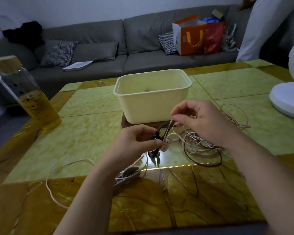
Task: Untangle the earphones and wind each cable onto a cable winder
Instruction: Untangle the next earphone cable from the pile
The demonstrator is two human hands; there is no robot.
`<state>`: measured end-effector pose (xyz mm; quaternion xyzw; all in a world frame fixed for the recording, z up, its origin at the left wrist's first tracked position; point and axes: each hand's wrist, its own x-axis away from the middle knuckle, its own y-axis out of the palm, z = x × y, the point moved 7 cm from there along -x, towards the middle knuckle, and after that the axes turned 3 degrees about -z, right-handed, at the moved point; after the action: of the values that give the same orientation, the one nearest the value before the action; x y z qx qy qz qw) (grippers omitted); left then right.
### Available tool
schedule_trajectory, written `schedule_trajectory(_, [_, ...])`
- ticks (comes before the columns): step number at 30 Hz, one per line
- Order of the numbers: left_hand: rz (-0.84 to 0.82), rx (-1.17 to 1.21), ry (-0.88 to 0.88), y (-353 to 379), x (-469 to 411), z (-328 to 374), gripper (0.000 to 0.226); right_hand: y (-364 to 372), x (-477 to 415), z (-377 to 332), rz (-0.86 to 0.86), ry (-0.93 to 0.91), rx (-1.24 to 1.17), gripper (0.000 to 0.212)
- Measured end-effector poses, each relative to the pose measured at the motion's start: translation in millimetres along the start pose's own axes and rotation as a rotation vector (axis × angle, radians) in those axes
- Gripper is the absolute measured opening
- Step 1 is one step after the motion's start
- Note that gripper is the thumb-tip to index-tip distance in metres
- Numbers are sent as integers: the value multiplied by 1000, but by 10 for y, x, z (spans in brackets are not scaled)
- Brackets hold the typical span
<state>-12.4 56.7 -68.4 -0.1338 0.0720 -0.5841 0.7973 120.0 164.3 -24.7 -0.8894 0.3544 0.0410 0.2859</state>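
Left grip: fingers curled, thumb and fingertips pinching a small cluster of earbuds, held just above the surface. In the cluster are pale pink buds and a black ear-hook piece. Dark ends hang down below the pinch.

Right grip: raised a little higher and to the right. Thumb and forefinger pinch a pale cable strand that runs down to the buds in the left grip. The other fingers are loosely curled.

The main tangle of earphone cables lies on the surface under my right wrist, with white, pink and dark brown loops mixed together. A separate pink loop spreads out to the right of it, toward the fan base. One long pale cable sweeps in a wide arc to the left of my left forearm.

A flat grey-and-white piece sits just beside my left wrist with cable running over it. I cannot tell what it is.

A cream plastic box stands beyond both grips, resting on a dark board. A glass bottle with a wooden cap and yellow liquid stands at far left. A grey sofa runs behind the surface, with cushions and shopping bags on it.
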Motion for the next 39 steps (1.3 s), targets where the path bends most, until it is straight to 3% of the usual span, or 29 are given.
schedule_trajectory(6, [-97,464,124,69,43,152,16,279,-18,177,-97,120,-209,8])
schedule_trajectory(8, [0,609,115,6,24,117,17,443,2,215,-153,142,-164,17])
schedule_trajectory(13, [258,775,-6,-159,-51,-127,59,733,55,118,-288,55,108,18])
schedule_trajectory(15, [331,790,-27,-199,-60,-195,58,740,67,72,-294,28,168,17])
schedule_trajectory(18, [389,694,-34,-242,-33,-218,48,733,82,30,-310,-25,286,20])
schedule_trajectory(22, [418,282,-10,-253,-20,-148,33,638,104,-104,-283,-119,342,19])
schedule_trajectory(24, [398,127,15,-199,-21,-80,21,517,93,-156,-247,-117,371,19])
schedule_trajectory(27, [303,-43,-8,-106,-39,-70,22,279,72,-182,-142,-102,392,14])
schedule_trajectory(30, [195,-109,-33,-23,-37,-60,22,67,77,-180,-27,-74,307,2])
schedule_trajectory(32, [137,-124,-39,26,-23,-44,20,-17,84,-149,20,-50,257,9])
schedule_trajectory(39, [60,-91,-53,20,13,-6,21,-33,57,-8,-32,35,133,8])
